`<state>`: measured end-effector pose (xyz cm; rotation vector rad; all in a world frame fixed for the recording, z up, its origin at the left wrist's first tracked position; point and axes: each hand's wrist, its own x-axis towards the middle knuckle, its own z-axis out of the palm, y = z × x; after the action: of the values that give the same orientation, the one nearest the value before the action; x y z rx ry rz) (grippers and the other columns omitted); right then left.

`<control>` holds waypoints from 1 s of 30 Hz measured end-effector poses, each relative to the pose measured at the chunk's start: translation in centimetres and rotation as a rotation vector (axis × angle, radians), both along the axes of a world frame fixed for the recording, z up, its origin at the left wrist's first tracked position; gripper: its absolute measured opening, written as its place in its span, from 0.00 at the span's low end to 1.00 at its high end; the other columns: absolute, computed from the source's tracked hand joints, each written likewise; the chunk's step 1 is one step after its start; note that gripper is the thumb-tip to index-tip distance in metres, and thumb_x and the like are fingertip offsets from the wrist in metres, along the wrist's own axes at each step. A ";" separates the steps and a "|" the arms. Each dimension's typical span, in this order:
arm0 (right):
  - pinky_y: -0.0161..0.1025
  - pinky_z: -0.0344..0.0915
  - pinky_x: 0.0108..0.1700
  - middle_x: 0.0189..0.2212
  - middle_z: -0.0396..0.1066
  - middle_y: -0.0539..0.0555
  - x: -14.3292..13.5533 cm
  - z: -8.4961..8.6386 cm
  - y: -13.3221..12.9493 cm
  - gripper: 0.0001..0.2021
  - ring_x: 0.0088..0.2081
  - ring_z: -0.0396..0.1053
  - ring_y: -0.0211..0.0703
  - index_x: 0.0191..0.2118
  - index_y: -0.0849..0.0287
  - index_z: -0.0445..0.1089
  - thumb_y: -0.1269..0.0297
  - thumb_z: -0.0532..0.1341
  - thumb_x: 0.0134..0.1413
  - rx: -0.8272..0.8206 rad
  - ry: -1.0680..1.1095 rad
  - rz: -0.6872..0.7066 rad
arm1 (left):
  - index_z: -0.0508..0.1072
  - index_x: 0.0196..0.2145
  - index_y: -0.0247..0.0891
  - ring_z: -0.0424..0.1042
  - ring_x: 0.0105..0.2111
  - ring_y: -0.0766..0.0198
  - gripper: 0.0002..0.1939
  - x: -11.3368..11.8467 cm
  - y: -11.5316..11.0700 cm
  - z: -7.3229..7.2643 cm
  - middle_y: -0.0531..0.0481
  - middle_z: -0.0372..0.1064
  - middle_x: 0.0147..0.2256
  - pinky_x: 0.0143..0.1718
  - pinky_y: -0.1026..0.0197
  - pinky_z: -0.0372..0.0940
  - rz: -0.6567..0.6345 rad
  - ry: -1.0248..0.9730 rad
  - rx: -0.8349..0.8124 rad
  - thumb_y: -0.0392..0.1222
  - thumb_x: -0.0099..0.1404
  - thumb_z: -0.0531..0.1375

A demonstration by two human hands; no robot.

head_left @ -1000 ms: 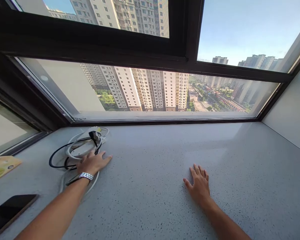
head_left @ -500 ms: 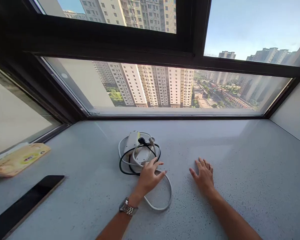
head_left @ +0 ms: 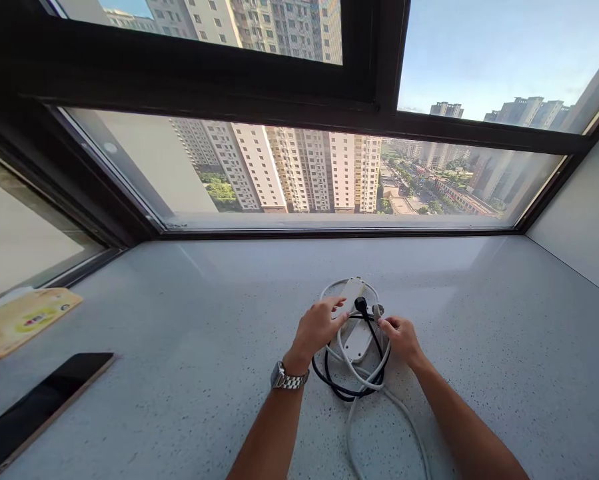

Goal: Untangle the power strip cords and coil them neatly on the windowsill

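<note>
A tangled bundle of white and black cables lies on the speckled sill, around a white power strip [head_left: 358,341]. A black plug [head_left: 361,305] rests on top of it. My left hand [head_left: 319,328], with a metal watch at the wrist, is at the bundle's left side, fingers apart and touching the upper part of the strip. My right hand [head_left: 402,339] is at the right side, its thumb and fingers pinched on a grey plug [head_left: 377,311]. A loose white cable [head_left: 412,421] runs from the bundle toward the near edge of the view.
A dark phone [head_left: 44,400] lies at the lower left of the sill [head_left: 189,320]. Behind it is a yellow tissue pack [head_left: 34,321]. A dark window frame [head_left: 329,235] borders the far side, and a white wall [head_left: 579,220] stands at the right.
The cable bundle has moved right and nearer. My left hand has shifted right and up with it. My right hand, flat on the sill before, has closed on the grey plug.
</note>
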<state>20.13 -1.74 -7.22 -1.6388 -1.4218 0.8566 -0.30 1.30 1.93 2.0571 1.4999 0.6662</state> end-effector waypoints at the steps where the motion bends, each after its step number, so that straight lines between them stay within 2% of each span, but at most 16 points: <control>1: 0.36 0.55 0.29 0.19 0.62 0.50 0.3 0.1 0.5 0.26 0.26 0.63 0.41 0.20 0.59 0.67 0.39 0.54 0.49 -0.029 0.029 0.033 | 0.72 0.48 0.38 0.72 0.45 0.54 0.18 0.1 0.4 -1.0 0.43 0.73 0.47 0.45 0.57 0.66 -0.005 0.036 0.001 0.41 0.60 0.58; 4: 0.34 0.51 0.24 0.15 0.56 0.47 0.9 0.5 1.4 0.31 0.20 0.55 0.35 0.17 0.58 0.62 0.32 0.48 0.48 -0.101 0.119 0.126 | 0.69 0.53 0.36 0.68 0.50 0.50 0.24 1.1 0.7 -3.4 0.41 0.70 0.50 0.51 0.51 0.61 -0.049 0.082 0.034 0.42 0.59 0.62; 6: 0.34 0.51 0.23 0.15 0.57 0.47 0.9 0.7 1.5 0.33 0.18 0.54 0.34 0.18 0.58 0.61 0.30 0.47 0.47 -0.161 0.186 0.178 | 0.65 0.57 0.35 0.64 0.53 0.46 0.31 2.1 0.6 -4.3 0.39 0.67 0.53 0.53 0.46 0.59 -0.051 0.077 0.055 0.44 0.57 0.64; 8: 0.34 0.50 0.21 0.15 0.57 0.46 0.8 1.0 1.2 0.32 0.17 0.53 0.33 0.20 0.58 0.61 0.28 0.51 0.43 -0.223 0.247 0.218 | 0.63 0.58 0.37 0.62 0.55 0.45 0.33 2.7 0.7 -4.6 0.38 0.65 0.55 0.54 0.44 0.57 -0.068 0.026 0.050 0.47 0.57 0.64; 12: 0.32 0.47 0.20 0.18 0.56 0.45 0.6 1.9 0.2 0.29 0.18 0.49 0.31 0.26 0.57 0.60 0.31 0.56 0.43 -0.303 0.350 0.234 | 0.63 0.58 0.40 0.64 0.54 0.49 0.32 3.1 1.1 -4.7 0.40 0.66 0.53 0.55 0.47 0.57 -0.140 -0.167 0.052 0.52 0.59 0.61; 17: 0.32 0.43 0.23 0.18 0.50 0.42 0.9 2.2 0.0 0.27 0.21 0.45 0.30 0.25 0.57 0.57 0.39 0.67 0.37 -0.215 0.490 0.202 | 0.63 0.57 0.38 0.68 0.46 0.54 0.34 3.5 0.6 -4.1 0.41 0.65 0.50 0.48 0.54 0.64 -0.203 -0.325 0.025 0.56 0.57 0.63; 22: 0.32 0.44 0.22 0.18 0.52 0.41 1.3 2.0 0.2 0.26 0.20 0.46 0.30 0.27 0.58 0.60 0.41 0.68 0.38 -0.196 0.507 0.307 | 0.71 0.47 0.36 0.68 0.44 0.54 0.22 4.9 -0.4 -4.0 0.43 0.65 0.43 0.47 0.53 0.64 -0.043 -0.275 0.098 0.49 0.56 0.63; 26: 0.32 0.55 0.25 0.23 0.59 0.43 1.6 2.3 0.2 0.22 0.22 0.57 0.31 0.29 0.59 0.63 0.51 0.72 0.34 -0.215 0.614 0.397 | 0.72 0.40 0.37 0.68 0.40 0.57 0.16 5.0 -0.4 -4.1 0.46 0.64 0.40 0.44 0.55 0.64 0.011 -0.272 0.107 0.42 0.53 0.65; 28: 0.32 0.57 0.25 0.23 0.62 0.43 1.6 2.5 0.2 0.20 0.22 0.59 0.32 0.29 0.59 0.64 0.57 0.72 0.32 -0.241 0.649 0.373 | 0.72 0.38 0.38 0.67 0.38 0.59 0.14 4.9 -0.3 -3.9 0.47 0.64 0.39 0.41 0.56 0.64 0.026 -0.297 0.105 0.42 0.52 0.64; 30: 0.31 0.55 0.22 0.21 0.63 0.43 1.4 2.6 0.3 0.18 0.20 0.59 0.31 0.29 0.59 0.64 0.60 0.70 0.33 -0.236 0.684 0.246 | 0.71 0.36 0.38 0.66 0.36 0.61 0.13 4.6 -0.3 -3.4 0.48 0.63 0.38 0.38 0.59 0.64 0.006 -0.318 0.113 0.43 0.52 0.64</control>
<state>21.49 -1.41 -4.61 -1.1557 -1.0619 1.5932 4.32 0.97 -1.43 1.9164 1.3117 1.0470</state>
